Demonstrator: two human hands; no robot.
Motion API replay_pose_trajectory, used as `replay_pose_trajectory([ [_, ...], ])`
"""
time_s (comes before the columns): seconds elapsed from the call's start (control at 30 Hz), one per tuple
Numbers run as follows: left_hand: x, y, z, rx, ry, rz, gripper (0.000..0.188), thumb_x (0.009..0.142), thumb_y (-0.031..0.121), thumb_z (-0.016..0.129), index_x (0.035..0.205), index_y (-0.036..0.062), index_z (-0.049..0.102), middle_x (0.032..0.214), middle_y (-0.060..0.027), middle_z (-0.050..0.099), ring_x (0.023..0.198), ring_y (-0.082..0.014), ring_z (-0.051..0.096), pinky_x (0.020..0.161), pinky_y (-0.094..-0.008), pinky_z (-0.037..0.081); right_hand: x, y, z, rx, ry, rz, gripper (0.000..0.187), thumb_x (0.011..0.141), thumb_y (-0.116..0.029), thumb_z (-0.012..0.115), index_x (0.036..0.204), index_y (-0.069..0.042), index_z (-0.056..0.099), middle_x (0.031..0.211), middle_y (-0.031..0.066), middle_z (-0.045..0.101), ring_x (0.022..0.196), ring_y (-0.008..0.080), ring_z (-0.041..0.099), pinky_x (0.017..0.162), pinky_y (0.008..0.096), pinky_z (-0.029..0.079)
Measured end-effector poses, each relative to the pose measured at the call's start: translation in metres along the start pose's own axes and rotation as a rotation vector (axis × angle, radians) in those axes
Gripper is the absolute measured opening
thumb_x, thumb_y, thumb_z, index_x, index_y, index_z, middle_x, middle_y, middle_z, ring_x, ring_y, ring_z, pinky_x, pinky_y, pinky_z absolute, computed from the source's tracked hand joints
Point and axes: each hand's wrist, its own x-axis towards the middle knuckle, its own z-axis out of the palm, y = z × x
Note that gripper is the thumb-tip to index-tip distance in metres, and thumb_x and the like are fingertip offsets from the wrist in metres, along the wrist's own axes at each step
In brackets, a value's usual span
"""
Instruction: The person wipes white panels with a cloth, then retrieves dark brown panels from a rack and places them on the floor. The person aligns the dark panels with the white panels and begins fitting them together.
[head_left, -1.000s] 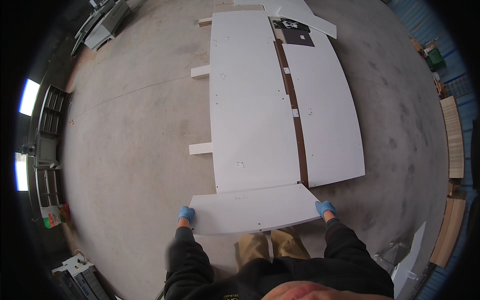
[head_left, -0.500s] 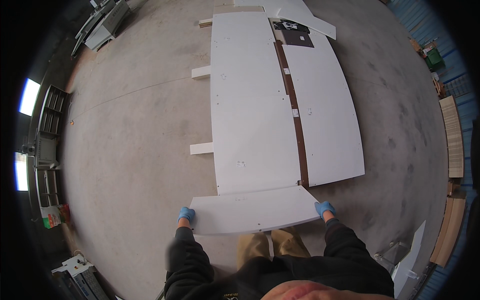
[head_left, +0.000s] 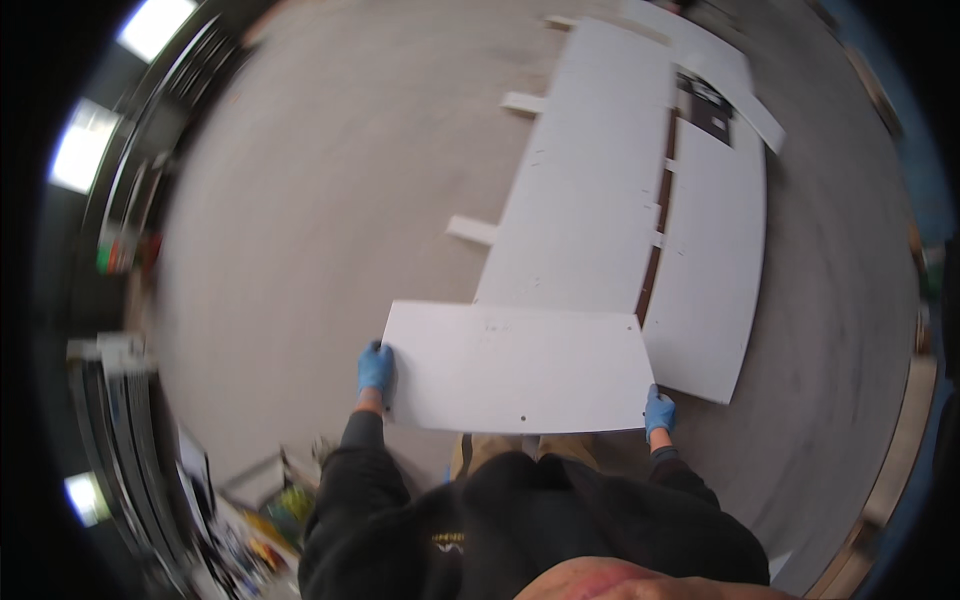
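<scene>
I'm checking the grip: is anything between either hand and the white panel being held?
Only blue gloves: the left hand and right hand grip the white panel at opposite ends, with nothing else visible between.

Blue gloves (head_left: 375, 368), dark sweatshirt (head_left: 560, 500)

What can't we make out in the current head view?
All in the head view:
- Fingertips of the left hand and right hand beneath the panel: hidden by it.
- Near end of the long board: hidden by the panel.
- Mark on the panel: too small and blurred to read.
- Clutter at lower left: blurred, partly behind the left sleeve.
</scene>
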Motion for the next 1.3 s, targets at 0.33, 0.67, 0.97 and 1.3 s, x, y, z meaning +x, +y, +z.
replay_pose_trajectory([
  [0.33, -0.343, -0.086, -0.023, -0.52, 0.696, -0.305, 0.042, 0.096, 0.026, 0.065, 0.13, 0.0026, 0.073, 0.117, -0.0171, 0.079, 0.106, -0.0222, 0.076, 0.096, -0.0338, 0.056, 0.058, -0.064, -0.021, 0.165, -0.203, -0.585, 0.055, 0.106, -0.048, 0.059, 0.096, 0.004, 0.076, 0.073, 0.0039, 0.067, 0.059, 0.0156, 0.056, 0.051, 0.0334, 0.045],
  [0.67, -0.701, -0.095, 0.027, -0.563, 1.344, -0.548, 0.034, 0.101, 0.015, 0.068, 0.129, -0.0027, 0.073, 0.122, -0.009, 0.078, 0.111, -0.0147, 0.071, 0.098, -0.0291, 0.054, -0.045, -0.095, -0.015, 0.236, -0.492, -1.133, 0.051, 0.109, -0.041, 0.058, 0.106, 0.006, 0.076, 0.087, 0.0047, 0.073, 0.069, 0.0152, 0.059, 0.065, 0.031, 0.052],
  [0.97, -1.016, -0.168, 0.144, -0.515, 1.766, -0.742, 0.032, 0.102, 0.013, 0.064, 0.129, -0.001, 0.073, 0.123, -0.01, 0.078, 0.111, -0.0155, 0.071, 0.098, -0.0316, 0.055, -0.212, 0.023, 0.036, 0.018, -0.874, -1.291, 0.044, 0.109, -0.034, 0.061, 0.108, 0.007, 0.076, 0.08, -0.0014, 0.068, 0.067, 0.008, 0.051, 0.06, 0.026, 0.044],
  [1.3, -1.409, -0.255, 0.313, -0.437, 2.051, -1.198, 0.031, 0.102, 0.016, 0.064, 0.123, -0.0051, 0.075, 0.11, -0.0091, 0.08, 0.094, -0.0146, 0.07, 0.085, -0.0325, 0.057, -0.501, 0.366, 0.0, -0.186, -1.256, -1.37, 0.034, 0.103, -0.035, 0.066, 0.094, -0.004, 0.077, 0.064, -0.0023, 0.058, 0.052, 0.0089, 0.051, 0.044, 0.0298, 0.045],
])
